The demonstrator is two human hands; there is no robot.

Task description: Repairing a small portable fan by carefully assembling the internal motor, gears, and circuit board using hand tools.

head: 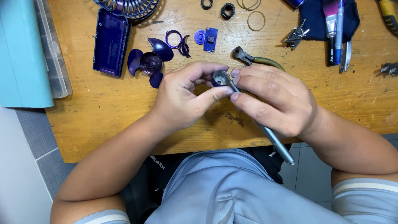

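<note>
1. My left hand [182,97] is pinching a small round metal part [220,77] between thumb and fingers, grip closed tight on it, holding it up over the counter [103,108] so its face is turned toward me.
2. My right hand [275,101] is gripping a thin grey metal tool [271,139], fingers wrapped shut around the shaft, tip pressing into the round part. The shaft is running back under my palm and sticking out past the counter edge, likely for steadier control.
3. The round part is sitting right between both hands, near the middle of the counter, above its surface.
4. Pliers [253,60] are lying just behind my right hand, within easy reach.
5. One purple fan blade [150,62] with three lobes is lying just beyond my left hand; one purple casing [110,41] is lying to its left, touching the fan grille [128,7].
6. One small blue circuit board [210,39] and one purple ring [174,39] are set apart, laid out singly.
7. Two black rubber rings [227,10] and a tan rubber band [256,20] are lying at the far edge.
8. One brush [330,18] is resting on a dark cloth [315,20].
</note>
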